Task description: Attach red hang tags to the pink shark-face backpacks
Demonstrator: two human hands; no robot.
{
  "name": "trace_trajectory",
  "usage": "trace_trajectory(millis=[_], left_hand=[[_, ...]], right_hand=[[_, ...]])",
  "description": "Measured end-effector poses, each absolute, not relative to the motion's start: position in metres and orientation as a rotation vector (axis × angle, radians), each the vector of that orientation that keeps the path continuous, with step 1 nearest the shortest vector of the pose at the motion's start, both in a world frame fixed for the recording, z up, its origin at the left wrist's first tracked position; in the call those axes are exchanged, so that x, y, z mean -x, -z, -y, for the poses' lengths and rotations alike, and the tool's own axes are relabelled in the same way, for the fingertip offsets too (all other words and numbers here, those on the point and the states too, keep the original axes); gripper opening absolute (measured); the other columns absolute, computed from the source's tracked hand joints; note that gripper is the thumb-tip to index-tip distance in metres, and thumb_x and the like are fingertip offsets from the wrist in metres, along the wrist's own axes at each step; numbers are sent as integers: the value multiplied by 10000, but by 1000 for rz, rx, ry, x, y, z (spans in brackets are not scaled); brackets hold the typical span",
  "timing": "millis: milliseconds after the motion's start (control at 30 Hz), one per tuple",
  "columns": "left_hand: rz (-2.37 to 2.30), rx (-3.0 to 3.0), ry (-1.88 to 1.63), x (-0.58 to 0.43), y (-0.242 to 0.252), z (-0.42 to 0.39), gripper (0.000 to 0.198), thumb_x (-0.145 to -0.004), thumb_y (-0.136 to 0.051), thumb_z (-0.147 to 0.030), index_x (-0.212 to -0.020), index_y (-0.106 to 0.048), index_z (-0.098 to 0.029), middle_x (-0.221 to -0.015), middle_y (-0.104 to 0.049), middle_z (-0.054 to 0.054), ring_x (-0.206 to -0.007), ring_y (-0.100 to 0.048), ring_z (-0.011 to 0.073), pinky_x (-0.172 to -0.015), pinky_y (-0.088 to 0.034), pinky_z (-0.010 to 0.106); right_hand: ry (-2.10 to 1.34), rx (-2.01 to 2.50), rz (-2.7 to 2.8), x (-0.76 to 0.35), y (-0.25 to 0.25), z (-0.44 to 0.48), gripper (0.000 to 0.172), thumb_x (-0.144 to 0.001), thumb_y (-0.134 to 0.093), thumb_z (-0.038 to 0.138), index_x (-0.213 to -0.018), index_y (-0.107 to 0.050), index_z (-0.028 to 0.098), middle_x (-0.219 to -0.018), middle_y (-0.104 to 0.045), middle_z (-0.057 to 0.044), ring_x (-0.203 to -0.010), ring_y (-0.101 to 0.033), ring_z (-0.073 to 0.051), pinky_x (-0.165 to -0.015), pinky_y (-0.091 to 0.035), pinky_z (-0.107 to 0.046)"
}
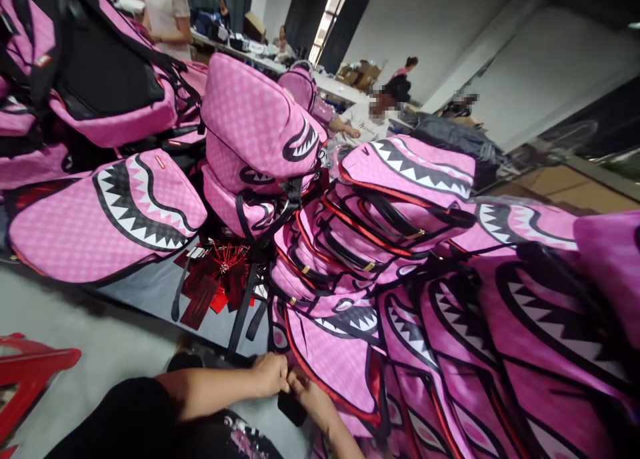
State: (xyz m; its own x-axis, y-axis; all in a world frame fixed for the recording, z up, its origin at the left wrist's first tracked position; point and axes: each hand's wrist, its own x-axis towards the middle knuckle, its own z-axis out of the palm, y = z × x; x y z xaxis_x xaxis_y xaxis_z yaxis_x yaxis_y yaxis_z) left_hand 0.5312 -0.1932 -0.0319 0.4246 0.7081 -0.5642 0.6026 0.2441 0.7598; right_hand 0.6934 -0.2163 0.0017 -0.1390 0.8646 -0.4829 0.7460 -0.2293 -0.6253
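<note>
My left hand (271, 374) is closed in a loose fist at the lower edge of a pink backpack with a shark-mouth print (333, 356). My right hand (307, 391) lies right beside it, fingers curled against the bag's red-trimmed edge. A small dark object (291, 409) shows just under the two hands; what it is I cannot make out. Both hands meet at the bottom of the view, over my dark-clothed lap.
Several pink shark-mouth backpacks are piled all around: a flat one (107, 216) at left, a stack (260, 136) in the middle, more at right (530, 332). Red tags (217, 282) lie on the grey floor. A red stool (27, 372) stands at lower left. People work at tables behind.
</note>
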Motion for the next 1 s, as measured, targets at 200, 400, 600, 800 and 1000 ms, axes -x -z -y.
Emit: trace_trajectory(millis=[200, 400, 600, 800, 1000], left_hand=[[-1211, -1407, -107, -526, 24, 191, 55, -769, -625, -213, -775, -674, -190, -732, -678, -17, -739, -630, 131, -704, -436, 236], [-1166, -1391, -76, -520, 16, 187, 120, -730, -676, -249, -840, -701, -210, -735, -684, -31, -735, -624, 141, -697, -439, 238], [-1176, -1389, -104, -513, 12, 185, 143, -742, -676, -277, -863, -698, -204, -831, -698, -5, -856, -637, 162, -751, -435, 244], [-1096, -1373, -32, -508, 9, 181, 104, -783, -615, -250, -835, -670, -178, -724, -679, -22, -613, -618, 104, -639, -418, 212], [-1035, -1484, 6, -506, 6, 174, 148, -825, -552, -279, -817, -659, -176, -726, -677, -12, -675, -631, 123, -659, -414, 220]], right_hand=[[-1425, 1931, 1715, -692, 4, 217, 390, -808, -463, 595, -782, -575, 222, -723, -618, -28, -715, -597, -201, -712, -485, -317], [-1478, 1884, 1614, -691, 5, 217, 444, -787, -487, 659, -775, -557, 221, -751, -620, -35, -732, -591, -204, -733, -494, -337], [-1498, 1884, 1538, -686, 2, 218, 423, -782, -542, 627, -810, -576, 206, -761, -616, -31, -726, -566, -191, -731, -485, -340], [-1483, 1872, 1438, -679, 3, 224, 393, -776, -576, 586, -757, -586, 193, -739, -615, -19, -711, -546, -168, -721, -476, -322], [-1423, 1833, 1319, -673, 4, 228, 293, -776, -597, 485, -764, -601, 192, -737, -617, -5, -721, -552, -161, -743, -481, -317]])
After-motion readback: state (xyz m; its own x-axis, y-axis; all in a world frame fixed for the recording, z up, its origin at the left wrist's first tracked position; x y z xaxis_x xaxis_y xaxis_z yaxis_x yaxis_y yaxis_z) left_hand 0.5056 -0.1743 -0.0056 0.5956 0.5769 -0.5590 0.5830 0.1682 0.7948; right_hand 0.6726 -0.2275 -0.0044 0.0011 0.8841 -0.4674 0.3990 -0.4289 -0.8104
